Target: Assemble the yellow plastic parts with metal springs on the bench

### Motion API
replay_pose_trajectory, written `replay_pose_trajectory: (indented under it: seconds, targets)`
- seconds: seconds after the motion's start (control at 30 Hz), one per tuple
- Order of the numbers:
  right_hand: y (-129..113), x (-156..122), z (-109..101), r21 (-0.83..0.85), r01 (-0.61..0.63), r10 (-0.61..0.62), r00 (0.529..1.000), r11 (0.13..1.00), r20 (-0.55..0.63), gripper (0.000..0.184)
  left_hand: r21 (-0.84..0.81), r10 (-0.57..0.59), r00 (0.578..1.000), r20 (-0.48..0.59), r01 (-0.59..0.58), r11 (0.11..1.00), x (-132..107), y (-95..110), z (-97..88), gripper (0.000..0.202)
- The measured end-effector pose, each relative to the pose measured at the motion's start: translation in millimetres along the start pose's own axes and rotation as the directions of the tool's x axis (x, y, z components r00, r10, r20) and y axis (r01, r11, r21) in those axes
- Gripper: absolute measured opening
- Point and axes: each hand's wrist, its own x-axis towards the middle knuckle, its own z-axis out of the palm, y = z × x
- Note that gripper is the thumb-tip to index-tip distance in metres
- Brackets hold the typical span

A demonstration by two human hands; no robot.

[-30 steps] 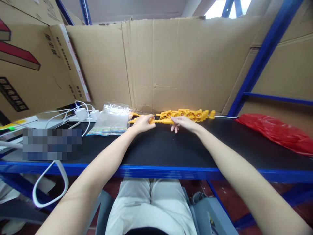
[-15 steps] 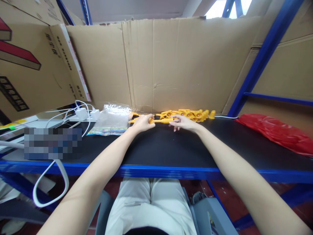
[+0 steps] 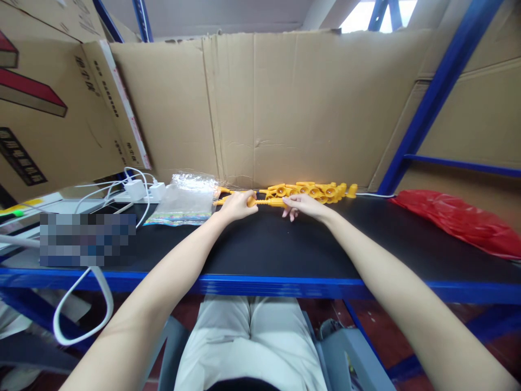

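Observation:
My left hand (image 3: 238,205) is closed around the near end of a yellow plastic piece with a round knob and a thin, ridged shaft (image 3: 261,202). My right hand (image 3: 303,206) pinches the thicker far end of that piece between thumb and index finger, its other fingers curled loosely below. The piece lies level between both hands, above the black tabletop. Just behind my right hand is a pile of yellow plastic parts (image 3: 313,191) with round cup-like ends. More yellow parts (image 3: 226,190) show behind my left hand, partly hidden by it.
A clear plastic bag (image 3: 185,198) lies left of my left hand. White chargers (image 3: 136,189) and cables stand farther left. A red plastic bag (image 3: 456,220) rests at the right. Cardboard (image 3: 293,108) walls the back, and a blue edge (image 3: 280,285) runs along the front.
My right hand has shifted slightly left along the yellow piece, and its fingers have closed more on the end. The left hand has stayed in place.

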Motion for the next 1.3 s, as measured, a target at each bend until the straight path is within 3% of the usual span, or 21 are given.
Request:
replay_pose_trajectory:
  seconds: [0.27,0.37,0.5,0.83,1.07,1.3]
  targets:
    - [3,2,1,0.025,-0.012,0.012,1.0,1.0,-0.003,0.045,0.015,0.0,1.0,-0.009,0.001,1.0,1,-1,1.3,0.029]
    - [4,2,0,0.065,0.034,-0.034,0.999,0.997,0.008,0.038,0.027,-0.019,1.0,-0.013,0.019,0.999,1,1,-0.6,0.029]
    - [6,1,0,0.081,0.078,-0.079,0.997,0.994,0.018,0.044,0.041,-0.013,1.0,-0.012,0.013,0.999,-1,2,-4.2,0.029]
    - [-6,-5,3,0.092,0.074,-0.073,0.997,0.993,-0.014,0.037,0.091,0.003,1.0,-0.001,-0.003,0.996,-2,7,-7.2,0.029]
    - [0,-1,8,0.195,0.004,0.005,0.999,0.981,-0.047,0.046,0.11,0.002,1.0,-0.008,-0.001,0.994,-2,10,-6.1,0.03]
    - [2,2,10,0.32,-0.048,0.072,0.995,0.946,-0.063,0.042,0.15,-0.016,0.999,-0.029,0.02,0.989,-3,13,-4.3,0.03]
